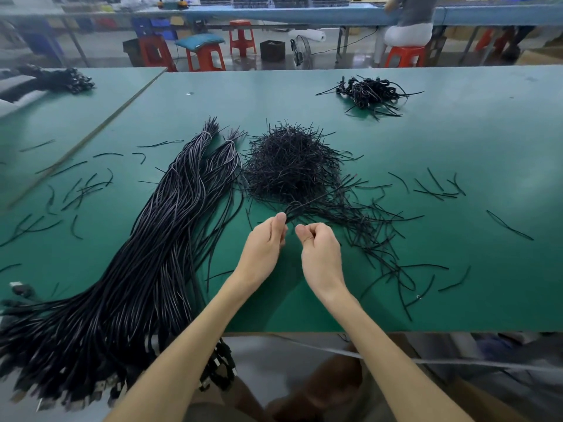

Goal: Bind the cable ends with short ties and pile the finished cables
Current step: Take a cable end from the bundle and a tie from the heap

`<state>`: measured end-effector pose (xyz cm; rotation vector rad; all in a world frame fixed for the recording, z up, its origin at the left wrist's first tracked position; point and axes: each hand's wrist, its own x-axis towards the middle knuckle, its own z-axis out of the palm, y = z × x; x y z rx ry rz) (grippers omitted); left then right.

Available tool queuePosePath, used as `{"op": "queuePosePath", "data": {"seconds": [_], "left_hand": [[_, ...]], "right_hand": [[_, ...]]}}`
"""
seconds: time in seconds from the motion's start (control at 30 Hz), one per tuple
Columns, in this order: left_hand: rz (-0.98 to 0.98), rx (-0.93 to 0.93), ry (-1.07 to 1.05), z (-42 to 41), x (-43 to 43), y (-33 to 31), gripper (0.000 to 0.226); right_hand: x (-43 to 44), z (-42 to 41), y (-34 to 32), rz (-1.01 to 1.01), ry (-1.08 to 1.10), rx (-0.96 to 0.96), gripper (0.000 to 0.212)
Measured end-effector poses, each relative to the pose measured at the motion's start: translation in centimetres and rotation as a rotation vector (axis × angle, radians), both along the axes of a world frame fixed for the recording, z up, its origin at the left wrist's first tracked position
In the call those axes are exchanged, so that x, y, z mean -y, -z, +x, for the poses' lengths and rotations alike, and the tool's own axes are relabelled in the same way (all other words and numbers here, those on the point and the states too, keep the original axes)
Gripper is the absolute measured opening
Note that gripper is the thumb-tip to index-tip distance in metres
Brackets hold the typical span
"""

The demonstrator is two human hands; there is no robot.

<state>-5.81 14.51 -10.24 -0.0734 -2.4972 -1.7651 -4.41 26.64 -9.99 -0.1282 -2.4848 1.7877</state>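
A heap of short black ties (292,166) lies in the middle of the green table (457,141). Left of it, a thick bundle of long black cables (146,254) runs down to the near edge, its plugs hanging over. A small pile of finished cables (370,92) sits at the far right. My left hand (268,242) pinches a coiled black cable end (297,207) just in front of the tie heap. My right hand (318,248) is curled next to it, thumb against forefinger; what it pinches is hidden.
Loose ties (438,187) are scattered across the table on both sides. Another dark cable pile (54,80) lies on the neighbouring table at the far left. Red stools (205,57) and a seated person (408,25) are beyond the table's far edge.
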Motion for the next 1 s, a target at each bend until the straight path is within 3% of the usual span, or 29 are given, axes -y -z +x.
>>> {"op": "queuePosePath", "data": {"seconds": [0.3, 0.4, 0.6, 0.73, 1.0], "left_hand": [[0.016, 0.011, 0.071, 0.3, 0.2, -0.3, 0.049], [0.07, 0.029, 0.076, 0.4, 0.6, -0.5, 0.049], [0.1, 0.068, 0.174, 0.5, 0.6, -1.0, 0.052], [0.177, 0.14, 0.222, 0.6, 0.7, -1.2, 0.045], [0.213, 0.128, 0.225, 1.1, 1.0, -1.4, 0.041]], "right_hand": [[-0.3, 0.5, 0.3, 0.038, -0.023, -0.053, 0.018], [-1.0, 0.6, 0.1, -0.075, -0.14, -0.045, 0.016], [-3.6, -1.1, -1.2, -0.379, -0.469, 0.043, 0.061], [-4.0, -1.8, -1.5, -0.494, -0.626, 0.084, 0.055], [-3.6, -1.4, -0.7, -0.429, -0.514, 0.042, 0.041]]}}
